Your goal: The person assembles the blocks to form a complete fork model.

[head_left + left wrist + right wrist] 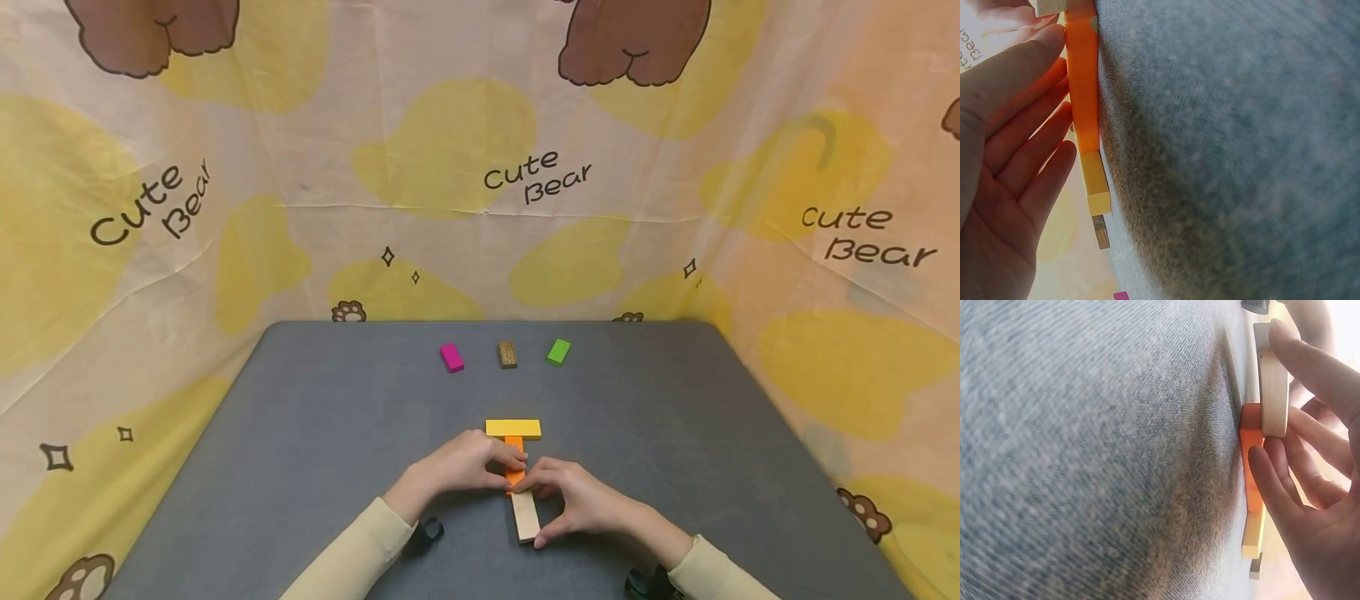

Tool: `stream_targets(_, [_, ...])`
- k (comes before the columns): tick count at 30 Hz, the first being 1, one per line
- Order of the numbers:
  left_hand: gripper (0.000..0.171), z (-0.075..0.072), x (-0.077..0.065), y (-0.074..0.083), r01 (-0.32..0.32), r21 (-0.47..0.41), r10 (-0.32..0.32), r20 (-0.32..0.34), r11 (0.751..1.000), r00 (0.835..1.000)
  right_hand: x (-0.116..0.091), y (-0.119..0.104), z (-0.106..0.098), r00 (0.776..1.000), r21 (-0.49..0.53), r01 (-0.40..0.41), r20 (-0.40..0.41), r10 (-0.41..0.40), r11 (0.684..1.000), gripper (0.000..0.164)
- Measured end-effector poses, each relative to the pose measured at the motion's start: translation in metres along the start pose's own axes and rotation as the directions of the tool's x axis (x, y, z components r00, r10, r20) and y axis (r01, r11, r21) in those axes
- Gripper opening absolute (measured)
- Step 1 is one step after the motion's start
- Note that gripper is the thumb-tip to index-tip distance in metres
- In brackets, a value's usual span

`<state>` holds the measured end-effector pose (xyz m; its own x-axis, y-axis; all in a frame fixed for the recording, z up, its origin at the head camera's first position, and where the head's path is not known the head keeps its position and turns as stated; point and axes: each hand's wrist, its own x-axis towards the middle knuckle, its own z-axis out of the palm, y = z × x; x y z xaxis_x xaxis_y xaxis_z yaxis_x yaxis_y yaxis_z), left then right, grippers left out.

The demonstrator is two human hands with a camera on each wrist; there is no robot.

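Observation:
My right hand (581, 500) pinches a plain wooden block (526, 518) lengthwise, thumb at its near end and a finger at its far end. The block meets the near end of an orange block (1252, 469); in the right wrist view it looks raised off the table. My left hand (467, 462) rests its fingertips along the top of the orange block, fingers fairly straight in the left wrist view (1016, 125). Across the far end of the orange block lies a yellow block (513, 429), making a T shape.
Toward the back of the grey table (337, 433) lie a magenta block (452, 357), a brown wood-grain block (507, 354) and a green block (558, 352), spaced apart. A patterned cloth (480, 250) hangs behind and beside the table.

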<state>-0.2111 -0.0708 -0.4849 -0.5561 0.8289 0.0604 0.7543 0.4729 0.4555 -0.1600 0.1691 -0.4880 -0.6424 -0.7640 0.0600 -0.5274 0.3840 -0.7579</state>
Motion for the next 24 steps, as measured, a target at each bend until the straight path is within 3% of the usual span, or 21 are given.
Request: stream_targets(24, [0.032, 0.0007, 0.0003, -0.0007, -0.011, -0.005, 0.011, -0.008, 1.000, 1.000, 0.0005, 0.0043, 0.0041, 1.000, -0.057, -0.013, 0.025, 0.015, 0.998, 0.056])
